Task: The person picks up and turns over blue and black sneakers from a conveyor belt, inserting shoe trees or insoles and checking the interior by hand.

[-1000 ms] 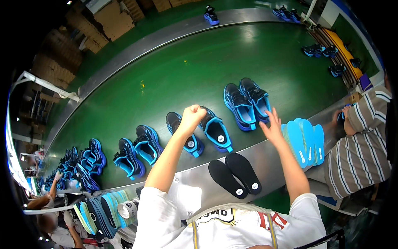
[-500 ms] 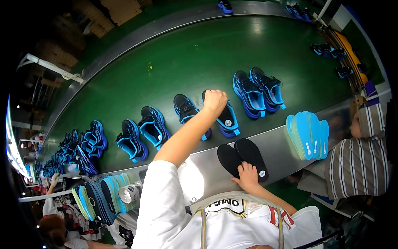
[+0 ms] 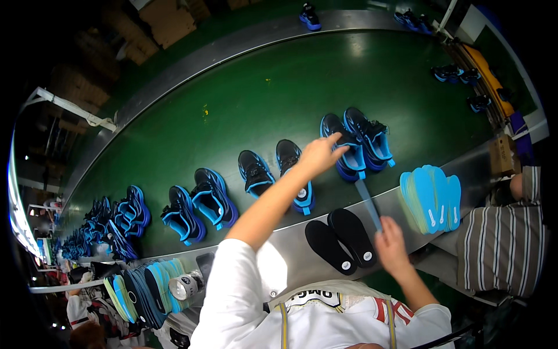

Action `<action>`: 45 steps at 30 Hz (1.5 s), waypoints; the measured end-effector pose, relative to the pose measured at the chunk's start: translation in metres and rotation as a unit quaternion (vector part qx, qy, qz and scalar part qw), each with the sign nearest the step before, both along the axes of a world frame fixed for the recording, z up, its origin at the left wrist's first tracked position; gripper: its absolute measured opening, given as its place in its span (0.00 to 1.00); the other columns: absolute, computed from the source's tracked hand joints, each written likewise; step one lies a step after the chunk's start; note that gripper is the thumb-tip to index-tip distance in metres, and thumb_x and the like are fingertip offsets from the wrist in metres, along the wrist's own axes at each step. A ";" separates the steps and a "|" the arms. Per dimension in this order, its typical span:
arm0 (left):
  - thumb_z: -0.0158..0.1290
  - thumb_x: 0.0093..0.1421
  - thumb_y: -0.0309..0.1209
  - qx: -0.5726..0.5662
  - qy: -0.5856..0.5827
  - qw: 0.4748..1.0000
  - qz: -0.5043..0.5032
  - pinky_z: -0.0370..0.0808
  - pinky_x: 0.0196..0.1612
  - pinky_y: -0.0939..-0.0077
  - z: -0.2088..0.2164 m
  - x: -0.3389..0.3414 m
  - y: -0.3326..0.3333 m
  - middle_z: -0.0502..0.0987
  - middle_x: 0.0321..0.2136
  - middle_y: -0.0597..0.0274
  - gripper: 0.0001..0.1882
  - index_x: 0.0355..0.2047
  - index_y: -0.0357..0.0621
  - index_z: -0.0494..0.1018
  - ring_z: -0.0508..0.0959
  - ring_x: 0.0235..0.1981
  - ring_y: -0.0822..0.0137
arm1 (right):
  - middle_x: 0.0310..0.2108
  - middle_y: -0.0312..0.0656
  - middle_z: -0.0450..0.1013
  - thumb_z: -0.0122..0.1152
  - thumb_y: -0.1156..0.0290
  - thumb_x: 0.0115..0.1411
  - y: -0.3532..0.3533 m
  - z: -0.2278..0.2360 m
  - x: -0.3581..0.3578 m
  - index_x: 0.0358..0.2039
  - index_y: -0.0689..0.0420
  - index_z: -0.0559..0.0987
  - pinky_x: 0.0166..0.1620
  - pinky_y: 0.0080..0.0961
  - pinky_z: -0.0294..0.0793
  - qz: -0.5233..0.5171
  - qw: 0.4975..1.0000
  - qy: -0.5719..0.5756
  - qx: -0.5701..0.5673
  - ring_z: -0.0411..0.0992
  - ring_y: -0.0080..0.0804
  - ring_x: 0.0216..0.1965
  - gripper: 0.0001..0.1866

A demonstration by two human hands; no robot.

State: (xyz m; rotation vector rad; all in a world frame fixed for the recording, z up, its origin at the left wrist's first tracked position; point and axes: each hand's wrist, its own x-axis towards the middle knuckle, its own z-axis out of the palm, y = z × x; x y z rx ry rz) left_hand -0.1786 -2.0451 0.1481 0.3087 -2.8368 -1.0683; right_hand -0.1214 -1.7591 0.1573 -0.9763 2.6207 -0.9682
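Note:
My left hand (image 3: 322,154) reaches across to the left shoe (image 3: 343,142) of a black-and-blue sneaker pair, fingers apart at its tongue and opening. My right hand (image 3: 392,244) is closed on the lower end of a flat blue-grey strip (image 3: 366,200), shaped like a shoehorn. The strip's upper end is by that shoe's heel. The pair's other sneaker (image 3: 370,139) stands just to the right. Beside my right hand, two black insoles (image 3: 350,235) with round white stickers lie on the metal edge. Under my left forearm is a partly hidden sneaker (image 3: 288,154) with a white sticker inside.
More sneakers (image 3: 212,195) line the green table (image 3: 261,110) to the left. A fan of light-blue insoles (image 3: 430,198) lies on the metal ledge at right. Stacked insoles (image 3: 148,291) and a tape roll (image 3: 183,287) are at lower left. A person in a striped shirt (image 3: 497,232) sits at right.
My left hand has moved right from one sneaker to the neighbouring pair. My right hand has left the black insoles and now holds the blue-grey strip. The insoles lie farther apart at their near ends.

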 end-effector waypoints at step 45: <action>0.39 0.55 0.51 0.289 -0.042 0.953 0.082 0.62 0.22 0.77 -0.094 -0.075 0.000 0.66 0.14 0.63 0.28 0.28 0.32 0.70 0.64 0.19 0.74 | 0.31 0.49 0.67 0.48 0.72 0.45 -0.151 -0.078 -0.166 0.22 0.60 0.75 0.39 0.32 0.67 0.214 0.934 0.088 0.274 0.66 0.41 0.36 0.08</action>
